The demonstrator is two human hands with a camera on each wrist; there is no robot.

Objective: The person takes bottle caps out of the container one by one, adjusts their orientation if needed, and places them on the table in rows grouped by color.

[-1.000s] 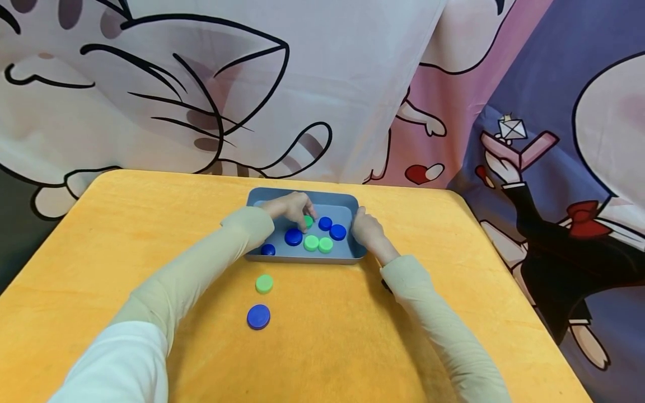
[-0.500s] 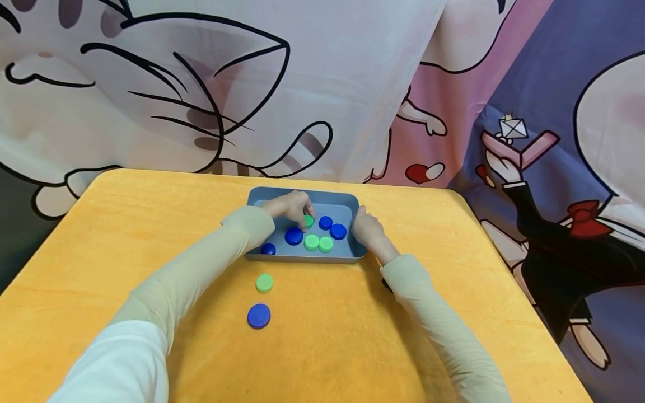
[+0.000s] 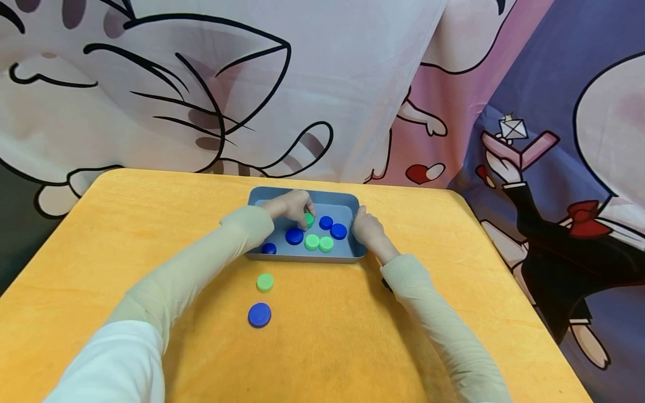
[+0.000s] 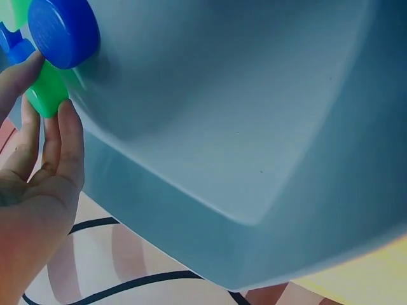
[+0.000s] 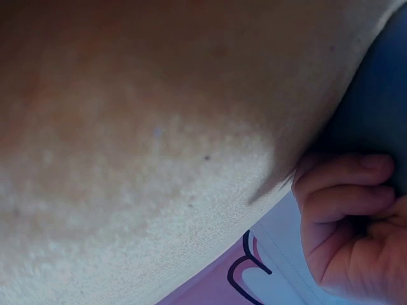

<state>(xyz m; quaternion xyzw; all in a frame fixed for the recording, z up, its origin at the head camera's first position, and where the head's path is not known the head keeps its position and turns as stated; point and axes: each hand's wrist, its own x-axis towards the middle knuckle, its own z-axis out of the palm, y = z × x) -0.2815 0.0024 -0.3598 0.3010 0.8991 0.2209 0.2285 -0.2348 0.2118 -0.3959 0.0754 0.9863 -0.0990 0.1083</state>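
My left hand (image 3: 292,205) reaches over the far left part of a grey-blue tray (image 3: 345,206). Between thumb and fingertips it pinches a green plastic disc (image 3: 309,219), seen closer in the left wrist view as a thick green disc (image 4: 48,92). A blue disc (image 4: 63,32) lies near those fingers. On the tray's right side, my right hand (image 3: 369,229) grips the rim; in the right wrist view its fingers (image 5: 346,200) curl at the tray wall. Other blue discs (image 3: 339,231) and two touching green discs (image 3: 319,243) lie flat in the tray.
In front of the tray, a green disc (image 3: 265,282) and a larger blue disc (image 3: 259,315) lie on the yellow tabletop (image 3: 322,336). A small dark object (image 3: 386,285) is partly hidden by the right sleeve. Printed cartoon curtains (image 3: 347,84) hang behind the table.
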